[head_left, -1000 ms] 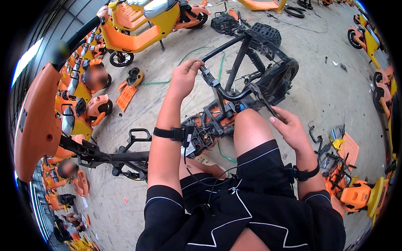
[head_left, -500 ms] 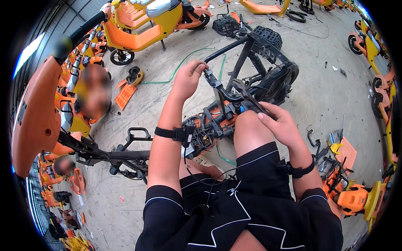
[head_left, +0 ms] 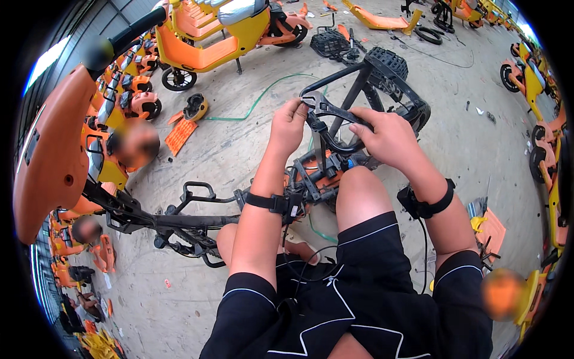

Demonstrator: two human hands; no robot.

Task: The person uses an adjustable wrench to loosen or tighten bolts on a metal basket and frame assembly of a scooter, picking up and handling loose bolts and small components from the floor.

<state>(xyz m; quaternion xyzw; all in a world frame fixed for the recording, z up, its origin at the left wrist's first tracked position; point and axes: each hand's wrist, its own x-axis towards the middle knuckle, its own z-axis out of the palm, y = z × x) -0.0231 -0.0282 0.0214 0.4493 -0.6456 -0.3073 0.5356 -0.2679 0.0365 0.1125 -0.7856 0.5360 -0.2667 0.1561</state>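
Observation:
My right hand (head_left: 387, 136) is closed round the handle of a dark adjustable wrench (head_left: 330, 109). The wrench's jaws lie at the upper end of a black metal bracket on a stripped scooter frame (head_left: 179, 221). At those jaws, the fingertips of my left hand (head_left: 290, 124) are pinched together; whatever is between them is hidden. Below my hands, the frame's middle holds an orange tray (head_left: 326, 178) beside my bent knee. The frame's rear rack (head_left: 385, 66) stands beyond my right hand, and an orange front panel (head_left: 54, 155) rises at the far left.
A yellow-orange scooter (head_left: 209, 48) stands at the back left, with rows of others along both sides. A helmet (head_left: 195, 107) and an orange grille (head_left: 180, 137) lie on the concrete floor. A black basket (head_left: 330, 45) lies behind. Loose parts (head_left: 490, 230) lie at right.
My right hand has raised the wrench up and left from beside my knee, bringing its jaws to the bracket's end by my left fingertips. My left hand has shifted slightly right and down.

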